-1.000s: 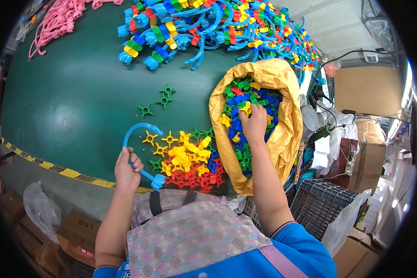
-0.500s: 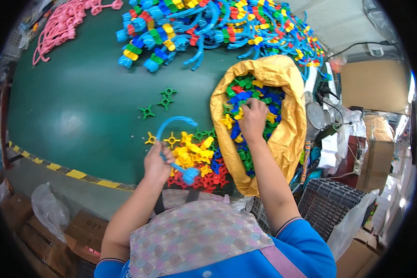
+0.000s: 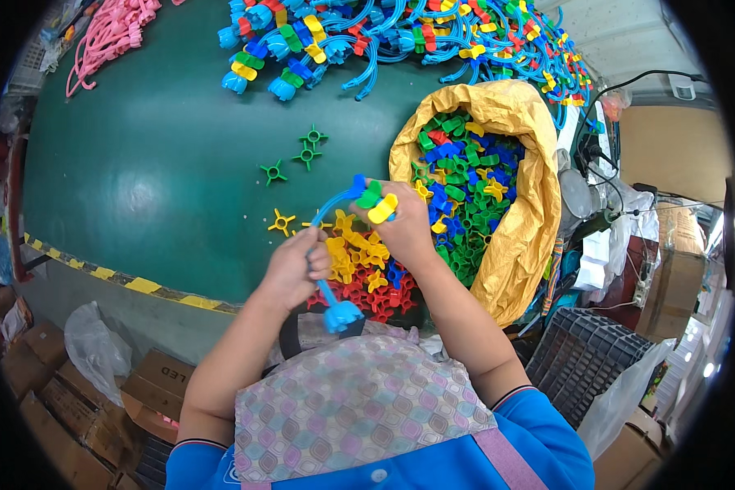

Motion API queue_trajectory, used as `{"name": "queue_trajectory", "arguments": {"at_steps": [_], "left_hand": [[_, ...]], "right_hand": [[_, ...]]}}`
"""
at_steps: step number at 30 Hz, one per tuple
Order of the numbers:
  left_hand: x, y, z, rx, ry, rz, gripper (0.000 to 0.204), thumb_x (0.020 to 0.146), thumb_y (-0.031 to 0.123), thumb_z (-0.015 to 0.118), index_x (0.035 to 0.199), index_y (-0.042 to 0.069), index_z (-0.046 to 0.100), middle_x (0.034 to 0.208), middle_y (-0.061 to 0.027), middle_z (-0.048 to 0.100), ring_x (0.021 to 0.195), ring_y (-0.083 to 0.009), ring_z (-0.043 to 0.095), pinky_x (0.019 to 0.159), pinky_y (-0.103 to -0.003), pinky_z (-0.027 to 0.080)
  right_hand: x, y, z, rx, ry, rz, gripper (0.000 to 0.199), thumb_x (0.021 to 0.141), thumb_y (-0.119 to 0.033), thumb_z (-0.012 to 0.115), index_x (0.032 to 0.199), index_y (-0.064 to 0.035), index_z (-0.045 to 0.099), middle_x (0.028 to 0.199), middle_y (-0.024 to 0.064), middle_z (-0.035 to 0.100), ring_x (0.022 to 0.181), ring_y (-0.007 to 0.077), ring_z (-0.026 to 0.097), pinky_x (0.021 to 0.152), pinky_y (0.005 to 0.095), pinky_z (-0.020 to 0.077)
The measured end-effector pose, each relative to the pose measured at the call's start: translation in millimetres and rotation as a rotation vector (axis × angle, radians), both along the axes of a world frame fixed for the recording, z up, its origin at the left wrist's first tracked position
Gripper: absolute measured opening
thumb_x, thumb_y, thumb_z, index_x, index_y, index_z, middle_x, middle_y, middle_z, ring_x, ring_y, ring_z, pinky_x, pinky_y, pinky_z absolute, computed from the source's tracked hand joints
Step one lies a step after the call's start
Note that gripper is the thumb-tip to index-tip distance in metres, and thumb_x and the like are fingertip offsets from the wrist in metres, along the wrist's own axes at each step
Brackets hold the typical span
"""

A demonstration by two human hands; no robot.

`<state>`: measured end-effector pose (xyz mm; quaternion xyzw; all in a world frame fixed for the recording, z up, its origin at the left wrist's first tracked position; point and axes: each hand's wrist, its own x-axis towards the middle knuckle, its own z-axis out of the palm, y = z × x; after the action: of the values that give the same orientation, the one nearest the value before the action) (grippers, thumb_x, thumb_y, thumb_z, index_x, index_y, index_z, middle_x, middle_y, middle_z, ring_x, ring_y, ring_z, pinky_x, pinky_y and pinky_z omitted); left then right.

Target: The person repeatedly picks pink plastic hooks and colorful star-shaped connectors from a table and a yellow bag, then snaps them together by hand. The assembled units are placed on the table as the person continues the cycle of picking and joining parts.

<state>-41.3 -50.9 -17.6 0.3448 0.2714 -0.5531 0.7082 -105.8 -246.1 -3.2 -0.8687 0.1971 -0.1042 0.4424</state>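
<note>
My left hand [image 3: 296, 265] is closed round a light blue curved plastic tube [image 3: 325, 291], with a blue cup-like knob [image 3: 342, 317] at its lower end. My right hand [image 3: 402, 227] is closed on small winged plastic pieces at the tube's far end: a blue one, a green one [image 3: 370, 195] and a yellow one [image 3: 382, 209]. Whether all of them are threaded on the tube I cannot tell. Below my hands lie heaps of yellow pieces [image 3: 345, 260] and red star-shaped pieces [image 3: 390, 300]. Beside my right hand stands a yellow sack [image 3: 524, 265] full of mixed-colour pieces [image 3: 474, 175].
Several green star-shaped pieces [image 3: 308, 153] lie on the green table [image 3: 139, 171]. Along its far side are a big pile of blue tubes with coloured pieces [image 3: 433, 41] and a bundle of pink tubes [image 3: 110, 37]. A dark plastic crate [image 3: 584, 355] is at the right.
My right hand has come out of the sack, moving left with coloured pieces to the tube's tip. My left hand still holds the tube. The view has shifted slightly.
</note>
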Motion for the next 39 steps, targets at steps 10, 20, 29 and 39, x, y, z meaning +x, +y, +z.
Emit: {"name": "queue_trajectory", "arguments": {"at_steps": [10, 20, 29, 39], "left_hand": [[14, 69, -20, -0.195, 0.359, 0.404, 0.024, 0.106, 0.026, 0.051, 0.100, 0.002, 0.055, 0.069, 0.0013, 0.039, 0.056, -0.0068, 0.037, 0.044, -0.020, 0.031], [-3, 60, -24, -0.021, 0.420, 0.626, 0.026, 0.105, 0.027, 0.050, 0.098, 0.004, 0.055, 0.070, -0.0005, 0.041, 0.059, -0.0101, 0.040, 0.048, -0.023, 0.034], [-19, 30, 25, 0.170, -0.313, 0.229, 0.028, 0.109, 0.032, 0.041, 0.102, 0.007, 0.049, 0.070, -0.0003, 0.040, 0.057, -0.0109, 0.041, 0.047, -0.025, 0.034], [38, 42, -29, 0.558, -1.191, 0.183, 0.056, 0.095, 0.005, 0.056, 0.143, -0.001, 0.028, 0.126, -0.0192, 0.047, 0.115, -0.0258, 0.054, 0.098, -0.038, 0.048]], "right_hand": [[-44, -10, -48, -0.728, 0.193, 0.612, 0.017, 0.073, -0.016, 0.070, 0.090, -0.0118, 0.072, 0.091, 0.0051, 0.052, 0.093, 0.0248, 0.052, 0.083, 0.0384, 0.0415], [-14, 18, -18, -0.357, -0.054, 0.116, 0.030, 0.070, -0.015, 0.082, 0.097, -0.0081, 0.071, 0.094, 0.0069, 0.055, 0.093, 0.0269, 0.052, 0.079, 0.0397, 0.0400], [25, 45, 8, 0.017, -0.100, 0.086, 0.034, 0.078, -0.011, 0.079, 0.110, -0.0035, 0.070, 0.091, 0.0080, 0.060, 0.085, 0.0306, 0.059, 0.077, 0.0422, 0.0476], [90, 26, 51, 0.315, -0.169, 0.223, 0.037, 0.099, -0.010, 0.057, 0.134, -0.0042, 0.047, 0.090, 0.0082, 0.061, 0.080, 0.0164, 0.061, 0.074, 0.0303, 0.0487]]}}
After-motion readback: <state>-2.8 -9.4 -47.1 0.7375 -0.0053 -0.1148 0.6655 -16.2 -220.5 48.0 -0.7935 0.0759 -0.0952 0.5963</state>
